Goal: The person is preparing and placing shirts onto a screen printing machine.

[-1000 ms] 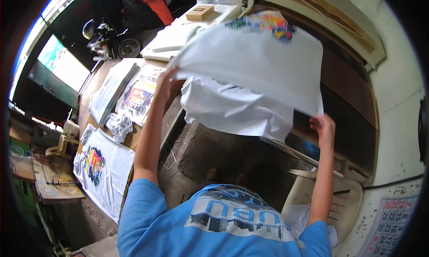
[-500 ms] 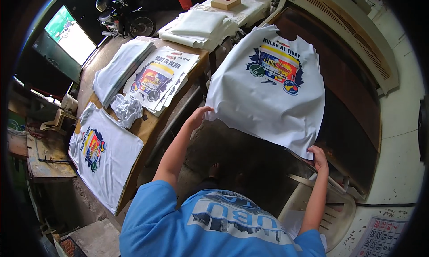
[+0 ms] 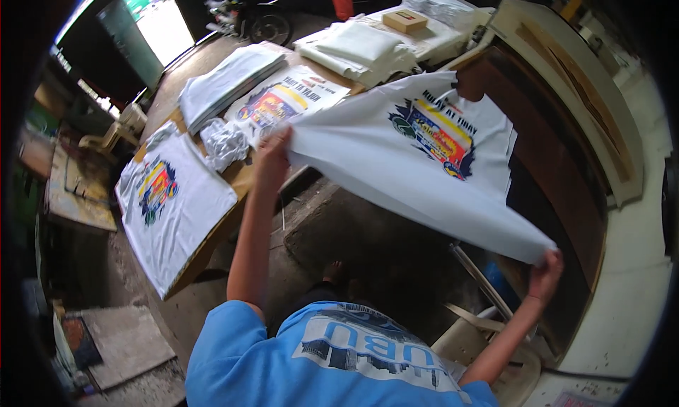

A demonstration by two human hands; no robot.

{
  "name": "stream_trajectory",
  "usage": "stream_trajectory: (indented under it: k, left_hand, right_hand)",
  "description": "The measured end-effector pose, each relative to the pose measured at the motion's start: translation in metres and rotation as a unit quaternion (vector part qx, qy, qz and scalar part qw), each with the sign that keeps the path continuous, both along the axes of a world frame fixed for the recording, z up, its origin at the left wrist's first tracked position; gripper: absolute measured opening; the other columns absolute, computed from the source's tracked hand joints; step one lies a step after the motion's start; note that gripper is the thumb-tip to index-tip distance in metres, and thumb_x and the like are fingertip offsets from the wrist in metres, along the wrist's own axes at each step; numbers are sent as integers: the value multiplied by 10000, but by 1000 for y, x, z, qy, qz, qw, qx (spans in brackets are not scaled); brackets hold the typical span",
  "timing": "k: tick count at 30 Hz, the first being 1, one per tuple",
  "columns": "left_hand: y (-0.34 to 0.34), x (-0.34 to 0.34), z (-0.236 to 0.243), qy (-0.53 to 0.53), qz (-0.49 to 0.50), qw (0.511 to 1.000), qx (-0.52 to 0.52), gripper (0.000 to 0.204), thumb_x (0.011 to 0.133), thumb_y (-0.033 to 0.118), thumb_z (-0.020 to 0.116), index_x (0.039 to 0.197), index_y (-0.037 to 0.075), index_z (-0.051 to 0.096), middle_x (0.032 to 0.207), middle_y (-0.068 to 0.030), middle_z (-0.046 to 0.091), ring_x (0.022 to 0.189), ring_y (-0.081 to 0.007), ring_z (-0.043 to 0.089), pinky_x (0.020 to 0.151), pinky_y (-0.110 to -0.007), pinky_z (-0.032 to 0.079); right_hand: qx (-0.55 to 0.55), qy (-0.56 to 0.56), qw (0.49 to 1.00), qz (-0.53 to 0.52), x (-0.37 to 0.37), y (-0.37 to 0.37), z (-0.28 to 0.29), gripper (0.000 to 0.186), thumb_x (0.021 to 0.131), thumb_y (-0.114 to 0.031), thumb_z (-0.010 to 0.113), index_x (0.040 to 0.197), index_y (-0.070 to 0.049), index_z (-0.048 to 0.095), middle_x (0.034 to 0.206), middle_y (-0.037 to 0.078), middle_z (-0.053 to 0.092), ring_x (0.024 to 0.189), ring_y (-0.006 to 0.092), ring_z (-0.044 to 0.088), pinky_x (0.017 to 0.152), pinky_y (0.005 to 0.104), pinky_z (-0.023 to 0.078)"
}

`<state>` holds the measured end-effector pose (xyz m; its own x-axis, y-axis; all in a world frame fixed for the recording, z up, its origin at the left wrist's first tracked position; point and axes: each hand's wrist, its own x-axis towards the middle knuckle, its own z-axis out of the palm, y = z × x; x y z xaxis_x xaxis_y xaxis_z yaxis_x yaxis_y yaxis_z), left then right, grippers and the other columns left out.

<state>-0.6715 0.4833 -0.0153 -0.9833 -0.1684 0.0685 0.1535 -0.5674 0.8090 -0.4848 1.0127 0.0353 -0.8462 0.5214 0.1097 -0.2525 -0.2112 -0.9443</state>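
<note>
A white shirt panel (image 3: 375,149) with a cut-out neck and a colourful print hangs stretched in front of me. My left hand (image 3: 274,151) is closed on its near left corner, raised beside the table. Lower and to the right, my right hand (image 3: 545,274) pinches the opposite near corner. The near edge runs taut and slanting between the two hands. The panel's far end rests over a dark brown flat surface (image 3: 541,173). Stacked edges of more white cloth show at its right side.
On the left table lie another printed white panel (image 3: 180,173), crumpled white cloth (image 3: 223,142), folded white fabric (image 3: 226,82) and a stack of printed pieces (image 3: 311,89). Behind are more white fabric (image 3: 357,45) and a small box (image 3: 404,21). A plastic chair (image 3: 460,340) stands near my right arm.
Both hands have moved apart, the left up and leftward, the right lower and rightward. The panel's near edge has been pulled wide and taut, and its print now tilts.
</note>
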Motion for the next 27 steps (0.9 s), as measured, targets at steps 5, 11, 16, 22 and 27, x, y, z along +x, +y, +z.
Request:
stream_trajectory:
  k: [5,11,16,22,27]
  left_hand:
    - [-58,102,75,-13,127,990,63,316,856,275,496,980,-11,549,881,-93,603,844,-188,573,785,-335,446]
    - [-107,255,55,-29,287,955,-65,188,833,210,573,842,26,606,782,-16,599,699,-74,538,647,-215,425]
    - [-129,347,86,-3,447,891,-79,137,823,156,575,840,28,623,752,-13,602,678,-62,549,621,-213,446]
    - [-182,433,109,91,488,858,-129,92,834,102,551,901,39,558,840,-67,608,747,-107,582,668,-230,488]
    - [-215,488,102,53,594,792,-129,340,818,-2,547,1127,17,406,867,-134,595,844,-173,594,723,-262,498]
  right_hand:
    - [21,-15,994,102,-38,-39,22,187,741,-24,614,924,-36,573,911,77,584,884,177,555,804,315,444]
    - [14,101,938,332,-95,-65,22,93,790,-21,582,881,-34,570,940,70,576,891,161,555,836,327,442]
    - [50,97,893,437,-140,-177,51,203,751,-22,612,724,-96,425,759,-10,454,730,64,436,664,201,361]
    - [-11,118,892,436,-150,-290,96,218,777,-26,599,978,-48,516,858,29,526,837,124,529,766,246,432]
    - [-30,80,866,492,-145,-362,71,309,778,-18,594,1073,-37,504,895,36,537,848,124,536,771,239,439]
